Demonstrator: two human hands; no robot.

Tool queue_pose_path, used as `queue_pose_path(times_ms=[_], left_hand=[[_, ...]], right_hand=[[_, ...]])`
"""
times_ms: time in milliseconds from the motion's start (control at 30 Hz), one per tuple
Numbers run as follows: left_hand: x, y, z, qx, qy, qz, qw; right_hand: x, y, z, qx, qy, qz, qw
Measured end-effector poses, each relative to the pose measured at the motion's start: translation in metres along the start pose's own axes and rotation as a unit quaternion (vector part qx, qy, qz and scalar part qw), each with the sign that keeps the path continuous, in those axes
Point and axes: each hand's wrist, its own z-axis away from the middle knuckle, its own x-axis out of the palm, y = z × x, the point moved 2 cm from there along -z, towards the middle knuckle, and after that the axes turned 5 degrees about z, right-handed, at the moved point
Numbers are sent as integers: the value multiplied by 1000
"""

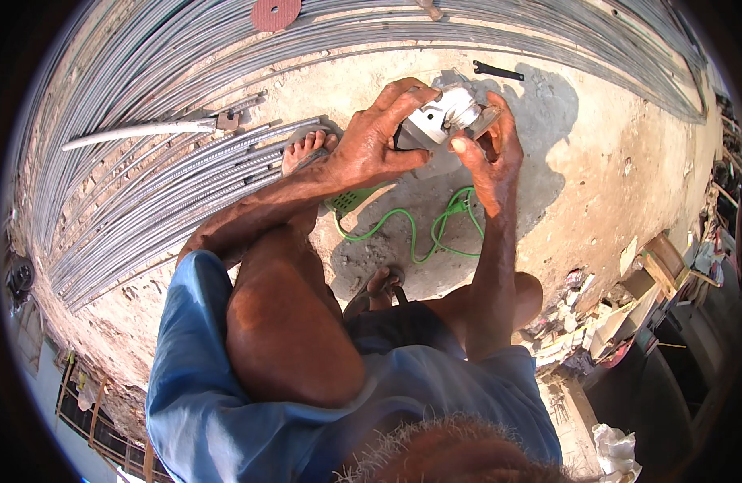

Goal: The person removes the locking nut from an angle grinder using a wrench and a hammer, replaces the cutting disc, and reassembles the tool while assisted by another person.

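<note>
My left hand (377, 135) wraps round the silver metal head of an angle grinder (437, 117), its fingers over the top and the thumb underneath. On the grinder's right side my right hand (496, 158) grips a curved metal piece (484, 122) that looks like its guard, with thumb and fingers on either side. The green vented rear of the tool (352, 199) shows below my left wrist. From it a green power cord (399, 212) curls over the ground to a loop with a green plug (459, 204). Between the hands, the spindle detail is partly hidden.
A black pin spanner (498, 71) lies beyond my hands. Long steel bars (178, 60) spread across the far side, with a reddish cutting disc (275, 14) on them. Ribbed bars (186, 177) and a pale-handled hammer (146, 134) lie left. Scrap wood (665, 266) piles up right.
</note>
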Motion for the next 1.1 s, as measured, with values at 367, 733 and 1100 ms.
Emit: queue_pose_path(times_ms=[367, 733, 1100], left_hand=[[14, -61, 19, -127, 17, 250, 960], [12, -95, 27, -157, 15, 202, 967], [-5, -92, 9, -182, 81, 233, 952]], right_hand=[[-1, 29, -18, 62, 37, 37, 997], [1, 96, 1, 71, 25, 118, 990], [56, 94, 28, 124, -77, 105, 984]])
